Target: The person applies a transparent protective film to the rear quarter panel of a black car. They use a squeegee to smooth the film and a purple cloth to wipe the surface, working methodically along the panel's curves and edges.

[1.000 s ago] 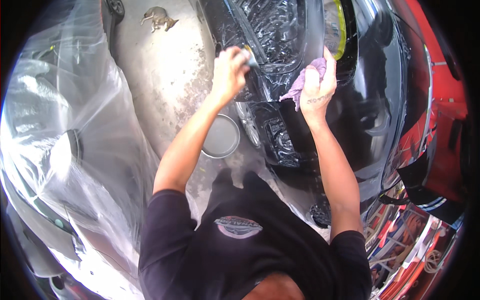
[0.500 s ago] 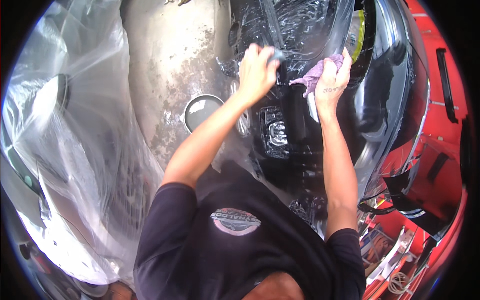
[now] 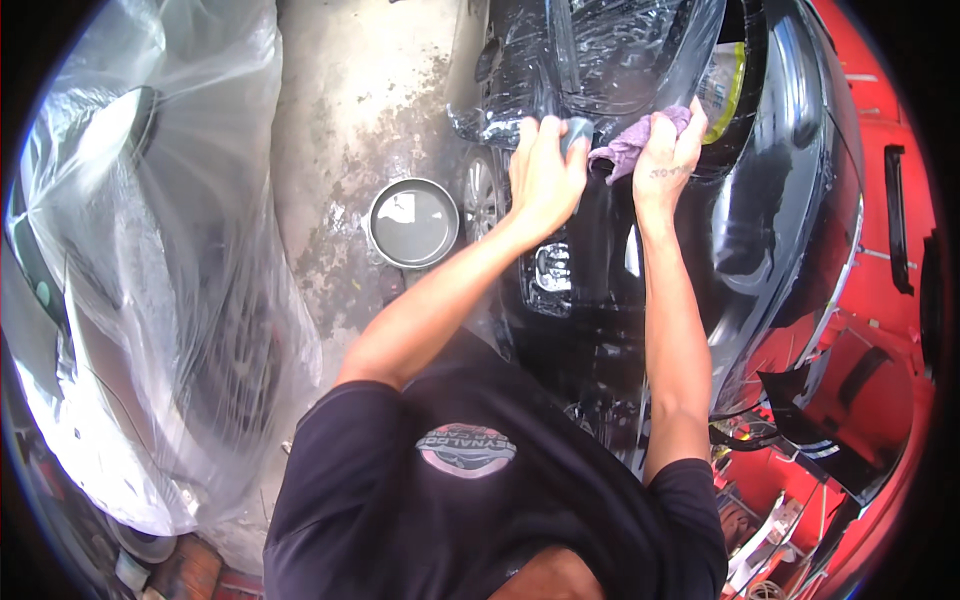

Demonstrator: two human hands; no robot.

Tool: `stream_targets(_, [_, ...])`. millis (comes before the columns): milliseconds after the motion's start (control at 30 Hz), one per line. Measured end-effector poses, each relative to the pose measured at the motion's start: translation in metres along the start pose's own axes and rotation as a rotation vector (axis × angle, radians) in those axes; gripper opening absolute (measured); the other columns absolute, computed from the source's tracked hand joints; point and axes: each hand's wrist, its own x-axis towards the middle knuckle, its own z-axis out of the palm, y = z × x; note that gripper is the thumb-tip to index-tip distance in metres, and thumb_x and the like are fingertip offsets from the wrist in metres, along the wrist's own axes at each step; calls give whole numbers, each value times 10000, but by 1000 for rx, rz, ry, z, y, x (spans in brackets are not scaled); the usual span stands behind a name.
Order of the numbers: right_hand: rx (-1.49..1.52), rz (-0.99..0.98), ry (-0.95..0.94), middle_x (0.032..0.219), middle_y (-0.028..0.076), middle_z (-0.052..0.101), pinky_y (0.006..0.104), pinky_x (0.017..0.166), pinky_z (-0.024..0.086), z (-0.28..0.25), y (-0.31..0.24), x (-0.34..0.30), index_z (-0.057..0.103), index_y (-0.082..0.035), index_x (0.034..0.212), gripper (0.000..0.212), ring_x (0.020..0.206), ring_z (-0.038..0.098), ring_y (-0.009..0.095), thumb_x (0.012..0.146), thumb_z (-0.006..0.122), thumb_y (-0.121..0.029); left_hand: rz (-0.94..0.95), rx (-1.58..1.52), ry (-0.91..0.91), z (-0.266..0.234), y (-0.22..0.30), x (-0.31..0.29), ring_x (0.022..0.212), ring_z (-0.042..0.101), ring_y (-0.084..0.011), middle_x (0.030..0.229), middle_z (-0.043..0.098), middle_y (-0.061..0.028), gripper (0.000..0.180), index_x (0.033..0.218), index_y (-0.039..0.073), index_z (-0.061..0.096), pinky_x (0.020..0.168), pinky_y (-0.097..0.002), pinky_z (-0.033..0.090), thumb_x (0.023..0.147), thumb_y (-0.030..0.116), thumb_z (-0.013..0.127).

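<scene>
One gray basin (image 3: 420,186) sits on the floor (image 3: 345,80) left of center; at upper center the left hand (image 3: 546,182) grips a bluish pad (image 3: 577,131), then a purple cloth (image 3: 632,147) bunched in the right hand (image 3: 666,168), both over the black car (image 3: 690,245).

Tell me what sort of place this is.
Likely a car workshop: a glossy black car partly covered in clear plastic film, translucent plastic sheeting draped alongside, with a round grey pan between them.

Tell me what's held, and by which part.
Left hand: bluish pad, its gripped part hidden. Right hand: purple cloth, by its bunched right part.
</scene>
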Motion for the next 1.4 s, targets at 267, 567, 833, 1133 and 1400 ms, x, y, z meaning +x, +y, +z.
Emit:
stream_targets(267, [58, 9, -51, 1385, 294, 636, 456, 1173, 422, -4, -1, -4, 475, 109, 1532, 587, 1283, 618, 380, 1004, 596, -118, 70, 21, 98, 8, -12, 39, 1024, 679, -499, 1192, 614, -270, 330, 1184, 8, 646, 888, -581, 537, 1003, 266, 742])
stream_targets(567, [33, 54, -68, 1389, 273, 628, 444, 1170, 418, -4, -3, -2, 448, 99, 1562, 614, 1280, 611, 362, 1007, 590, -122, 149, 3, 107, 11, -16, 28, 971, 683, -498, 1158, 587, -251, 252, 1148, 34, 665, 827, -579, 547, 992, 218, 742])
stream_targets(833, [38, 66, -166, 1280, 207, 651, 392, 1080, 471, -14, -8, 1, 428, 84, 1591, 642, 1152, 628, 294, 1014, 609, -133, 176, -16, 44, 2, -6, 40, 1045, 672, -446, 1140, 610, -228, 317, 1219, -7, 719, 897, -524, 550, 978, 194, 765])
stream_targets(1133, [-24, 141, -293, 1347, 225, 622, 393, 1133, 458, -27, -25, 4, 314, 56, 1685, 793, 1216, 619, 306, 980, 593, -177, 317, -132, -7, 2, -1, 31, 967, 676, -403, 1083, 598, -202, 297, 1218, -2, 718, 866, -462, 563, 946, 97, 786])
stream_targets(1400, [-31, 153, -310, 1332, 192, 629, 382, 1127, 464, -30, -22, 3, 306, 58, 1697, 791, 1218, 609, 270, 988, 579, -163, 360, -201, -19, -3, -8, 25, 1023, 686, -395, 1114, 638, -204, 322, 1232, -4, 722, 881, -457, 564, 934, 93, 797])
